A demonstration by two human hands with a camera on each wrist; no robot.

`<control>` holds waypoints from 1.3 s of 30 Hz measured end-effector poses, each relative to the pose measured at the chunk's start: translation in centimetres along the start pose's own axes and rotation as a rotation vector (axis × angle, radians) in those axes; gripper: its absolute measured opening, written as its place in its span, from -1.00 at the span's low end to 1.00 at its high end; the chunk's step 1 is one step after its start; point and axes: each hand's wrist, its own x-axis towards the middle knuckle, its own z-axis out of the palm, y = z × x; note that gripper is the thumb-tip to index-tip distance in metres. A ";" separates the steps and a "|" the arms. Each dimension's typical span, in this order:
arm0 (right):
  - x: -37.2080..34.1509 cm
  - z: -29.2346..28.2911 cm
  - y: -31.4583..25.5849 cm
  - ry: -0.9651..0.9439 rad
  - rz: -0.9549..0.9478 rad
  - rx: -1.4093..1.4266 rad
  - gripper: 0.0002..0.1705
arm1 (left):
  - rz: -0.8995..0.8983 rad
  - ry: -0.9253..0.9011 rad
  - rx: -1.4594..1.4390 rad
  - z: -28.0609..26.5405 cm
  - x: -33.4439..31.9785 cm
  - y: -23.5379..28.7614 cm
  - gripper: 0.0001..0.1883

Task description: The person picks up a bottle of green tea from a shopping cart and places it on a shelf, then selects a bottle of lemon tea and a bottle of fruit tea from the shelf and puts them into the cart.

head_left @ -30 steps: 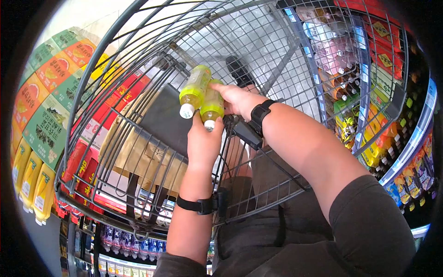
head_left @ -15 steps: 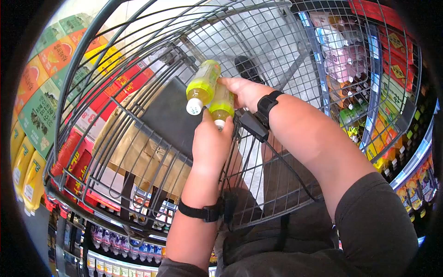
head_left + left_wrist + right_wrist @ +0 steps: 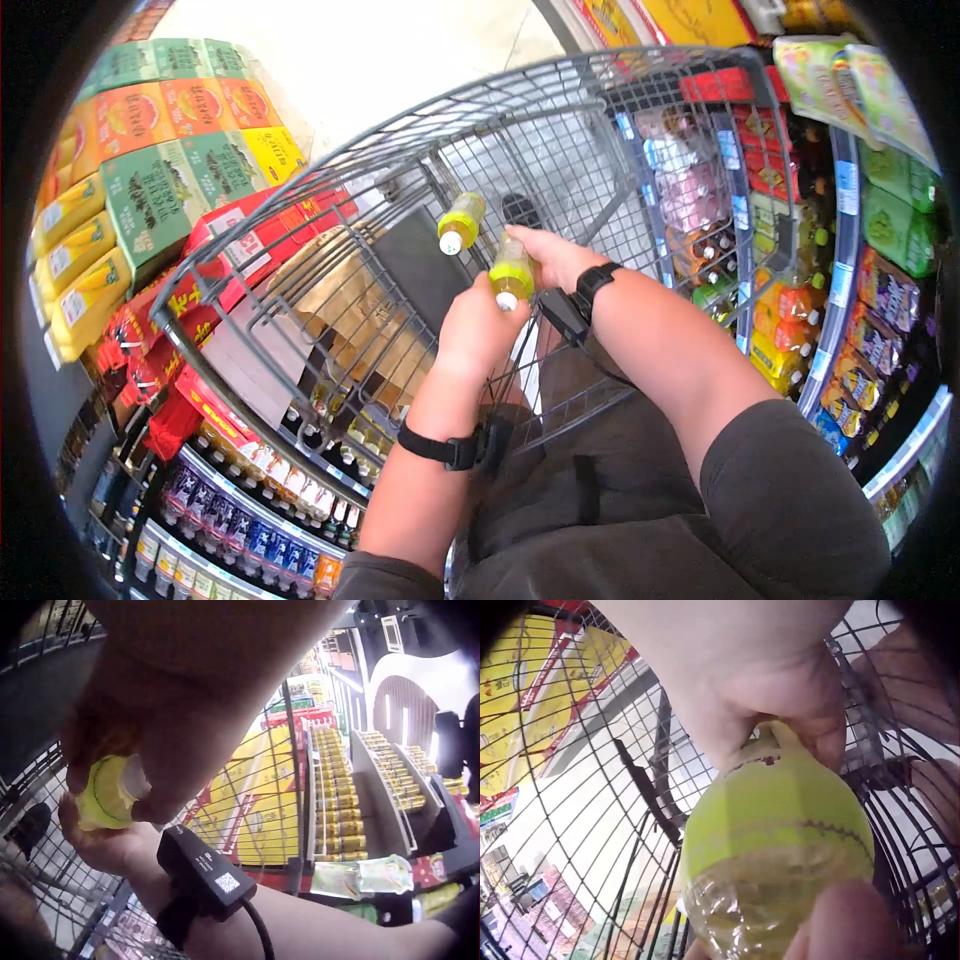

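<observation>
Both my hands are on a green-labelled drink bottle (image 3: 512,268) with a white cap, held tilted over the shopping cart (image 3: 365,160). My left hand (image 3: 480,328) grips its capped end, thumb beside the cap. My right hand (image 3: 560,262) holds the other end; in the right wrist view the fingers wrap that end of the bottle (image 3: 780,825). A second bottle (image 3: 461,222) of the same kind is inside the cart, clear of both hands, white cap towards me. In the left wrist view my left hand largely hides the held bottle (image 3: 109,791).
A dark grey flap (image 3: 420,265) and a brown paper-like sheet (image 3: 340,300) show at the cart's near left. Stacked drink cartons (image 3: 150,195) stand on the left. Shelves of packaged drinks (image 3: 690,180) line the right. Bottle rows (image 3: 240,520) fill a shelf below.
The second bottle, earlier held against the other one, is now apart from my hands and lower in the cart. Both hands stay on one bottle. The head view has tilted up.
</observation>
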 end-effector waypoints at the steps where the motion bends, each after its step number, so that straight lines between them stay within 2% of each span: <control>1: -1.6 0.3 0.2 -0.004 -0.025 -0.024 -0.62 | -0.025 -0.023 -0.009 -0.8 -1.2 0.6 -0.50; 3: -4.9 1.3 0.9 -0.056 -0.022 -0.001 -0.66 | 0.030 0.003 -0.013 -2.5 -4.2 1.4 -0.51; 4: -6.8 1.7 1.3 -0.141 -0.017 0.029 -0.67 | 0.059 0.014 -0.011 -3.7 -6.1 1.8 -0.51; 7: -13.0 4.0 3.1 -0.082 -0.113 -0.107 -0.68 | 0.100 0.009 -0.062 -7.5 -11.5 1.7 -0.46; 11: -19.7 6.0 6.6 -0.225 -0.126 -0.154 -0.57 | 0.209 0.003 -0.141 -12.5 -19.4 1.0 -0.41; 12: -21.9 6.8 7.6 -0.229 -0.141 -0.171 -0.57 | 0.284 0.029 -0.187 -13.3 -21.2 0.1 -0.39; 14: -25.6 8.2 9.4 -0.367 -0.158 -0.313 -0.53 | 0.410 0.051 -0.237 -15.3 -24.7 -1.1 -0.39; 17: -30.8 10.2 12.4 -0.524 -0.218 -0.459 -0.43 | 0.365 0.050 -0.401 -18.2 -30.6 -1.7 -0.45; 19: -32.8 10.8 14.2 -0.666 -0.260 -0.562 -0.33 | 0.399 0.075 -0.586 -18.9 -33.4 -2.9 -0.52; 20: -33.9 11.1 15.2 -0.667 -0.274 -0.577 -0.33 | 0.383 0.093 -0.626 -19.2 -34.5 -3.5 -0.54; 22: -37.0 12.3 17.6 -0.778 -0.312 -0.682 -0.25 | 0.459 0.222 -0.693 -19.2 -36.7 -3.4 -0.64; 23: -38.2 12.8 18.9 -0.778 -0.331 -0.699 -0.15 | 0.476 0.227 -0.694 -19.3 -37.4 -3.6 -0.64; 26: -41.6 13.7 22.7 -0.843 -0.354 -0.717 -0.08 | 0.539 0.276 -0.695 -19.5 -38.7 -3.6 -0.68; 28: -43.8 14.3 24.9 -0.840 -0.399 -0.724 -0.08 | 0.577 0.310 -0.757 -19.0 -39.5 -2.4 -0.63; 30: -44.8 13.8 26.7 -0.924 -0.381 -0.714 -0.19 | 0.615 0.254 -0.773 -18.4 -39.6 -1.7 -0.61; 33: -46.9 13.2 29.6 -0.802 -0.503 -0.716 -0.24 | 0.705 0.115 -0.797 -17.4 -40.0 -0.7 -0.59; 36: -48.6 12.3 31.6 -0.703 -0.609 -0.683 -0.28 | 0.710 0.017 -0.828 -16.6 -41.4 1.1 -0.58; 39: -50.8 12.2 33.2 -0.629 -0.697 -0.606 -0.26 | 0.757 -0.066 -0.748 -15.4 -41.9 2.2 -0.63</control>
